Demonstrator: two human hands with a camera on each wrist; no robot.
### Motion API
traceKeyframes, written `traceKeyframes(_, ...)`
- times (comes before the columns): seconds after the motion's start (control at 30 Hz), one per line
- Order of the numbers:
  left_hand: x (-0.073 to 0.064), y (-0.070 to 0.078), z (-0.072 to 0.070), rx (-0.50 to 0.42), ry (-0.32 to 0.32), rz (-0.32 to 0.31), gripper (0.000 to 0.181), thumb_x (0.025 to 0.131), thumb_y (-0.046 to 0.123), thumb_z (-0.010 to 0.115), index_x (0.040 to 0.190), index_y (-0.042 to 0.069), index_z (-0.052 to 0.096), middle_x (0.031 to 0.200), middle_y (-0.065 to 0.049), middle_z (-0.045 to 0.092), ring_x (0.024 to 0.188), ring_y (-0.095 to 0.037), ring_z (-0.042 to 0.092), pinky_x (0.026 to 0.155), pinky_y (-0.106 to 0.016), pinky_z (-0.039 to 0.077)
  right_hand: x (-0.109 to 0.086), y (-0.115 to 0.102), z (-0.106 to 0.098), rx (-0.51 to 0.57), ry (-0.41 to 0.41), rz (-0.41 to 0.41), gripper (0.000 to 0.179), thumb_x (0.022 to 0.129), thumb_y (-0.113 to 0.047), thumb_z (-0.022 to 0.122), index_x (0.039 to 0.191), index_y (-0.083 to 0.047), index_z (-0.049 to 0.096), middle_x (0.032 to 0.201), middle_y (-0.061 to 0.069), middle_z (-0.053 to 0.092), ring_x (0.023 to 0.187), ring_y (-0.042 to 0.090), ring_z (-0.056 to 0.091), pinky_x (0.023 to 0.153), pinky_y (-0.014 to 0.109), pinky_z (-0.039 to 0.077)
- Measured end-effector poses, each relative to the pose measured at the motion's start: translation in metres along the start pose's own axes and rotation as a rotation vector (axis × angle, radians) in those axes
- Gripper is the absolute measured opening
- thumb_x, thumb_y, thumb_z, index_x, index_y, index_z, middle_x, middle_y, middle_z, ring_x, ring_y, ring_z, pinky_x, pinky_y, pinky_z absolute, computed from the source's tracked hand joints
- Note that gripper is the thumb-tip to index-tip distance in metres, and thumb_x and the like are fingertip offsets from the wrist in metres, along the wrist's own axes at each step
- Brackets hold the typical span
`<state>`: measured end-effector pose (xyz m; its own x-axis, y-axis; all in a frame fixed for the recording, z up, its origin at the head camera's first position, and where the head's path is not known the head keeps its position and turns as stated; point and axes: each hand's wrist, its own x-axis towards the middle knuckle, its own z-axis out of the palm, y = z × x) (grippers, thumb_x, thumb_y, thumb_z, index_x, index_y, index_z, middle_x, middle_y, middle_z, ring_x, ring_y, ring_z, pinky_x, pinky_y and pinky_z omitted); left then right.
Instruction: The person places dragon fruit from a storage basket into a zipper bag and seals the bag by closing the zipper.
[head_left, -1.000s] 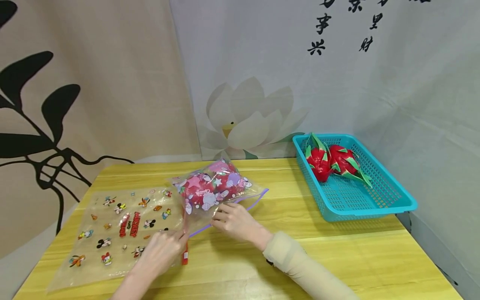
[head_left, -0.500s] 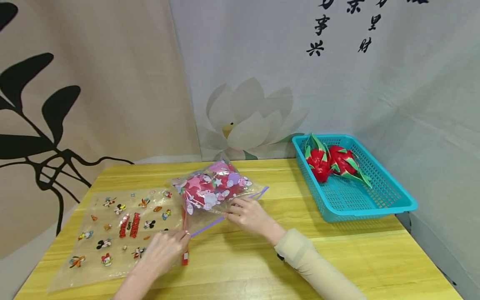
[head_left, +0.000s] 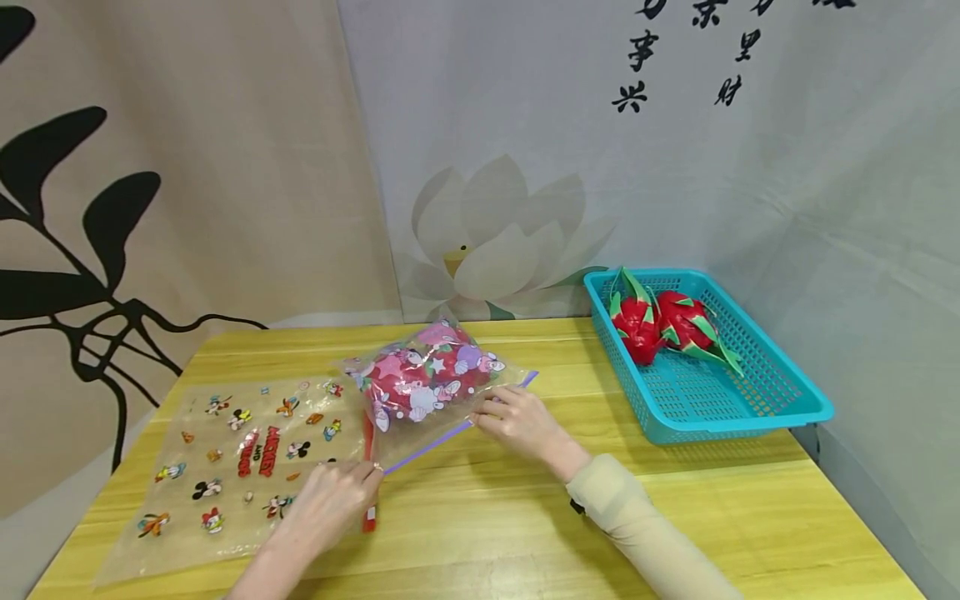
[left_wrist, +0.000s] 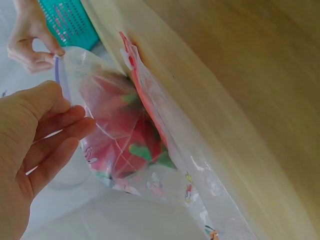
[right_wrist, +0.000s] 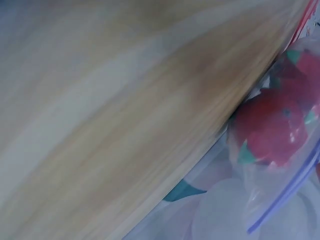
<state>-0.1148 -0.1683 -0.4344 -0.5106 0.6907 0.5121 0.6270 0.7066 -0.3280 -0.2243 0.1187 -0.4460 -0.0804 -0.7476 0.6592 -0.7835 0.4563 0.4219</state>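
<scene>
A clear zip bag (head_left: 427, 375) with pink and purple cartoon prints lies mid-table, bulging with red and green dragon fruits (left_wrist: 112, 120). Along its near edge runs a purple zip strip (head_left: 427, 448). My left hand (head_left: 337, 500) pinches the left end of that strip between thumb and fingers. Farther right along the same strip, my right hand (head_left: 521, 422) pinches it near its right end. In the right wrist view the bag's zip strip (right_wrist: 287, 190) shows with the fruits behind it, and the right hand itself is out of that frame.
Flat on the table's left side lies a larger clear bag (head_left: 225, 467) with cartoon prints and a red zip edge (head_left: 370, 517), partly under my left hand. A blue plastic basket (head_left: 720, 429) with two dragon fruits (head_left: 637, 325) stands at the back right. A cloth backdrop hangs behind.
My right hand has slid right and away along the purple zip strip, from its middle toward its right end. My left hand stays at the left end.
</scene>
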Motion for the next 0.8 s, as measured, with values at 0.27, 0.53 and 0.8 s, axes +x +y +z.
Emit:
traceKeyframes(0.27,-0.001,-0.002,0.002,-0.003,0.036,0.01,0.021,0.061,0.014,0.077,0.072,0.009,0.059,0.064,0.0,0.064,0.05,-0.012,0.052,0.038,-0.017,0.037,-0.01,0.013,-0.002,0.016,0.009,0.026,0.006,0.082,-0.016,0.07,0.084,-0.017,0.075,0.082,-0.007,0.074,0.079,0.013,0.065,0.071,0.023,0.056)
traceKeyframes(0.53,-0.001,-0.002,0.003,-0.009,0.037,0.009,0.022,0.061,0.014,0.079,0.072,0.009,0.06,0.066,0.0,0.065,0.05,-0.012,0.053,0.04,-0.018,0.04,-0.018,0.023,-0.004,0.008,0.017,0.058,0.007,0.077,-0.016,0.076,0.084,-0.015,0.076,0.081,-0.006,0.074,0.079,0.014,0.064,0.07,0.024,0.056)
traceKeyframes(0.8,0.001,-0.002,0.002,-0.009,0.04,0.018,0.025,0.059,0.014,0.082,0.07,0.009,0.06,0.064,0.0,0.064,0.05,-0.011,0.052,0.041,-0.018,0.041,-0.024,0.031,-0.005,0.023,0.026,0.094,0.007,0.076,-0.013,0.075,0.083,-0.014,0.076,0.078,-0.005,0.073,0.076,0.015,0.064,0.068,0.026,0.056)
